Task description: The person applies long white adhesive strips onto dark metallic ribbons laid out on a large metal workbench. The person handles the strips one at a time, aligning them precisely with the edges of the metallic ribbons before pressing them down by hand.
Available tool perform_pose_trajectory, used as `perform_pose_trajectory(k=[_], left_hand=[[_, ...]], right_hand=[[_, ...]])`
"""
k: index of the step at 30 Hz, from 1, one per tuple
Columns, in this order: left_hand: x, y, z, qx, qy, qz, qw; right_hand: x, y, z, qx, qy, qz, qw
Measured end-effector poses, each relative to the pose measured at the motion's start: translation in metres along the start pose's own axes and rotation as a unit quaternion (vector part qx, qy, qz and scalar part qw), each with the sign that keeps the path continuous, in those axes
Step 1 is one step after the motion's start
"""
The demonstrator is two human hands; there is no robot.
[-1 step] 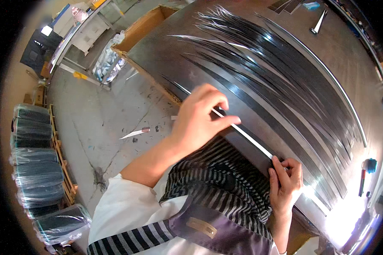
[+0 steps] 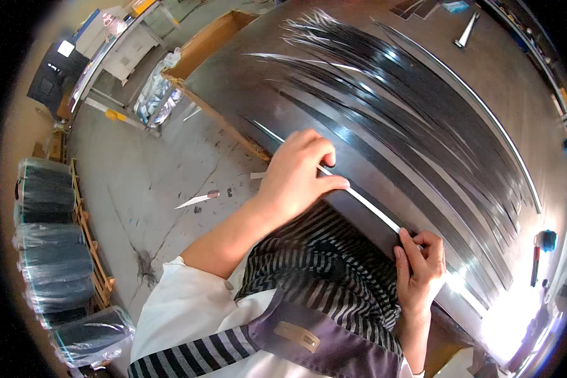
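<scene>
A long, narrow strip [image 2: 373,210], bright white where light falls on it, slants along the table's near edge in front of my body. My left hand [image 2: 298,169] is curled over its upper left part, thumb and bent fingers around it. The strip's far end sticks out beyond that hand. Lower right, my right hand [image 2: 422,268] pinches the strip between thumb and fingers. Beyond both hands lie many thin black strips [image 2: 416,104] on the dark table [image 2: 233,82], fanned out and frayed-looking at their upper left ends. A wider flat black band [image 2: 384,170] lies closest to the held strip.
A long shiny rod [image 2: 498,126] curves behind the strips. At the far right are a clamp-like metal tool [image 2: 466,31] and a blue-topped tool [image 2: 548,240]. A cardboard box [image 2: 217,41] adjoins the table's left edge. Plastic-wrapped rolls [image 2: 53,258] stand on a pallet; scraps litter the floor [image 2: 138,201].
The whole view has shifted very slightly. Both hands keep their hold on the strip, nearly in place.
</scene>
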State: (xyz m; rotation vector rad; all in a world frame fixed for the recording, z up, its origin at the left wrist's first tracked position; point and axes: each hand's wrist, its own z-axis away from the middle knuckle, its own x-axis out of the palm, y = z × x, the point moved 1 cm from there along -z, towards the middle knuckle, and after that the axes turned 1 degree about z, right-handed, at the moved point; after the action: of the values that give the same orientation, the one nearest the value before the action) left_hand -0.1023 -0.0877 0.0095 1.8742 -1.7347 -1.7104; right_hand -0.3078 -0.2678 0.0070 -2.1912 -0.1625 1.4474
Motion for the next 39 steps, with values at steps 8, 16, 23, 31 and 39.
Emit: perform_pose_trajectory(k=[8,16,23,31,39], left_hand=[[0.004,-0.009,-0.004,-0.009,-0.007,0.017,1.0],[0.021,-0.003,0.002,0.067,0.025,-0.038,0.997],[0.039,0.022,0.014,0.089,0.025,-0.094,0.991],[0.049,0.02,0.011,0.047,0.013,-0.039,0.998],[0.072,0.075,0.0,0.121,-0.053,-0.042,0.99]], right_hand=[[0.004,0.002,0.003,-0.022,0.021,0.024,0.999],[-0.033,0.033,0.035,0.014,0.121,-0.198,0.973],[-0.094,0.081,0.117,0.154,0.31,0.113,0.931],[-0.103,0.11,0.131,0.248,0.287,0.106,0.919],[-0.141,0.157,0.122,0.297,0.282,0.127,0.903]])
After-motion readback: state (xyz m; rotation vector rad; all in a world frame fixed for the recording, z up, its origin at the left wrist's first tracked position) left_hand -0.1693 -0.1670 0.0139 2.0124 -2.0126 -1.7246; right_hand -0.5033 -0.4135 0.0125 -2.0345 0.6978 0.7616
